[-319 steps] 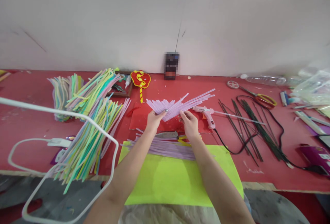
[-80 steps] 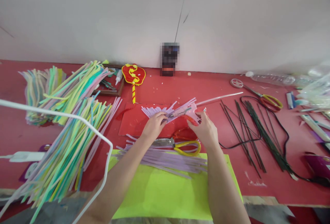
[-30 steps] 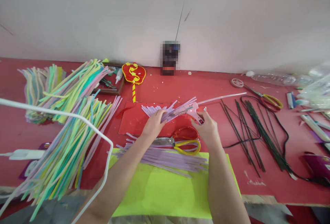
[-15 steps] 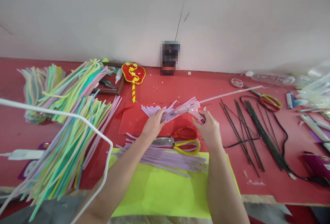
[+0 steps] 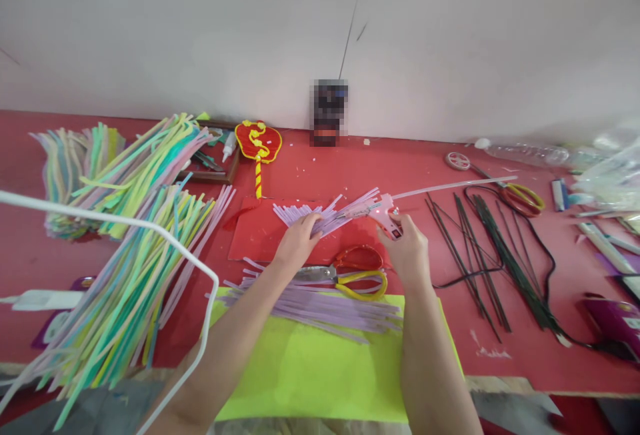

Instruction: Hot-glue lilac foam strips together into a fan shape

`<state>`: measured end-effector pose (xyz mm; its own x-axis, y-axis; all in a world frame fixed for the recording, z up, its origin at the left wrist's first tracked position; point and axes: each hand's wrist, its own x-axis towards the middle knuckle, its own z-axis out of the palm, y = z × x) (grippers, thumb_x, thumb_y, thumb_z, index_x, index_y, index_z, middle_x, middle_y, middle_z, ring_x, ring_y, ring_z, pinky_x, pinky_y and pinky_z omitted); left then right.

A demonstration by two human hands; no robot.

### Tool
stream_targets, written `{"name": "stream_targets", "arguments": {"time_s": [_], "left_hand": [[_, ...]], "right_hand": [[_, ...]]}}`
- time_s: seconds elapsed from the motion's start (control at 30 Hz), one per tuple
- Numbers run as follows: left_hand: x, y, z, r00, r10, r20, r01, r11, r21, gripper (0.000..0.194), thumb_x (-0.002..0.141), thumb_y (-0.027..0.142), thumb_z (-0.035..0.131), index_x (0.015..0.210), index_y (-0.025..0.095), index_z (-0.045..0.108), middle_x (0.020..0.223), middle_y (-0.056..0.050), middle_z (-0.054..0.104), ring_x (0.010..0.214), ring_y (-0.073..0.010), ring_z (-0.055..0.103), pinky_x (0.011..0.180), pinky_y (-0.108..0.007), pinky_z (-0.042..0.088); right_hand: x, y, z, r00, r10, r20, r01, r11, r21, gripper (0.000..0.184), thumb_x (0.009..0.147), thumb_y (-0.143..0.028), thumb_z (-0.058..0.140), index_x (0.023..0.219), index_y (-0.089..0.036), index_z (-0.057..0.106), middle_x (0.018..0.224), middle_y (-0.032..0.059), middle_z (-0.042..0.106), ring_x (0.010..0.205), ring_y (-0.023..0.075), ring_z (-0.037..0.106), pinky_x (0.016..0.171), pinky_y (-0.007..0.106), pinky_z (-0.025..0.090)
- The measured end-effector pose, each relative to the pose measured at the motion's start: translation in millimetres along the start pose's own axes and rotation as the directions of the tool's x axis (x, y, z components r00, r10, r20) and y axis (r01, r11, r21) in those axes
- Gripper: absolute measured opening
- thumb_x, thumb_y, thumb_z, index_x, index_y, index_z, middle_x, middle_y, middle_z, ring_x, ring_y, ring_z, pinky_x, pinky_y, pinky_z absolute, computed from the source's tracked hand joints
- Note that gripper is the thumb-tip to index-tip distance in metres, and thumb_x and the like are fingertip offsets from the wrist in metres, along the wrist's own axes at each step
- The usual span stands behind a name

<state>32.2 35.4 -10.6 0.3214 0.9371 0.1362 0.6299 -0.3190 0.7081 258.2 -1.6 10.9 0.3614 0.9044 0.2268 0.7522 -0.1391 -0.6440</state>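
Note:
My right hand [image 5: 407, 245] is closed around the handle of a pink glue gun [image 5: 384, 213], with a long glue stick [image 5: 450, 187] sticking out of its back to the right. The gun's nozzle points left, over a fan of purple pipe cleaners [image 5: 330, 221]. My left hand [image 5: 299, 243] is closed on the near end of those pipe cleaners, above a red board [image 5: 255, 235]. Scissors [image 5: 350, 275] with one red and one yellow handle lie just below my hands, on more loose purple pipe cleaners [image 5: 330, 315] and close to a yellow-green sheet [image 5: 310, 375].
Bundles of pastel pipe cleaners [image 5: 145, 275] cover the left side. A red and yellow fan ornament [image 5: 259, 143] lies behind the board. On the right are dark green wire stems [image 5: 515, 261], a black cord [image 5: 553, 268] and other scissors [image 5: 523, 198]. A white bent rod [image 5: 125, 219] crosses the left foreground.
The glue gun has shifted slightly right in my right hand, and its glue stick tilts a little differently. My left hand has hardly moved.

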Motion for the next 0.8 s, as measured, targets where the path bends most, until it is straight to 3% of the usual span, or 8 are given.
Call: {"name": "stream_targets", "arguments": {"time_s": [0.8], "left_hand": [[-0.9, 0.0, -0.6, 1.000, -0.007, -0.001, 0.007, 1.000, 0.010, 0.029, 0.079, 0.008, 0.057, 0.105, 0.020, 0.054, 0.108, -0.006, 0.064, 0.103, -0.0200, 0.061, 0.091, -0.037, 0.049]], "right_hand": [[0.9, 8.9, -2.3, 0.998, 0.057, -0.040, -0.057, 0.998, 0.013, 0.042, 0.072, -0.047, 0.057, 0.100, -0.017, 0.060, 0.084, 0.0072, 0.067, 0.068, 0.0190, 0.059, 0.067, 0.033, 0.046]]}}
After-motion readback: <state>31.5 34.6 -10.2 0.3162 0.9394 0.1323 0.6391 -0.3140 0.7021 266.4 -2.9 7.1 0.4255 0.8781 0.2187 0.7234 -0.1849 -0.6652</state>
